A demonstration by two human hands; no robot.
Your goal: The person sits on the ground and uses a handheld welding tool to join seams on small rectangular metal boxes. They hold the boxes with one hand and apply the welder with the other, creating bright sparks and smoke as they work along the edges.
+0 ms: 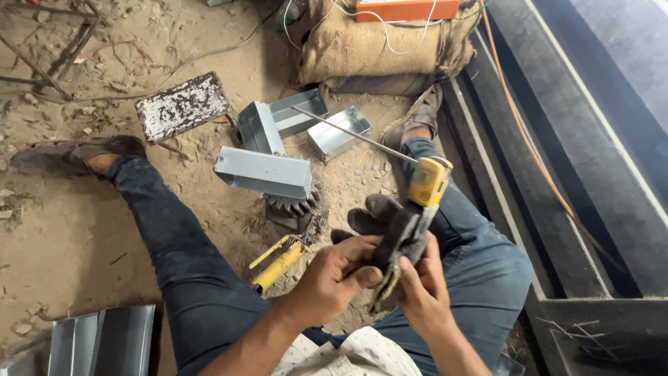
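Both hands meet on one tool: an electrode holder [410,216] with a yellow head and a dark, worn grip section. Left hand [337,275] closes its grip around the lower dark part, thumb pressed on the side. Right hand [424,296] pinches the handle from the other side, fingers curled tight on it. A thin grey welding rod [351,134] sticks out of the yellow head and slants up-left, over the sheet-metal pieces. The tool sits above the person's lap, between the two knees in dark blue jeans.

Containers: one open galvanised box [339,132], shallow, rectangular, folded corners; nothing visible inside. Just beside it, to the left, a grey folded channel [278,118], open on top, interior bare. Nearer the legs lies a closed rectangular duct piece [264,174], smooth matt grey, sharp folded edges, resting partly on a dark toothed gear [292,207].

Materials: sandy dirt floor [69,230], loose and pebbly. A flat plate with flaking white paint [182,106] lies on it. A yellow metal bracket [278,261] lies by the left thigh. Burlap sack [383,45], coarse weave, at the top, with an orange box [407,9] on it. Bent grey sheet [104,338] at lower left.

Edges: dark steel frame [557,209] runs close along the right leg. Open floor lies to the left.
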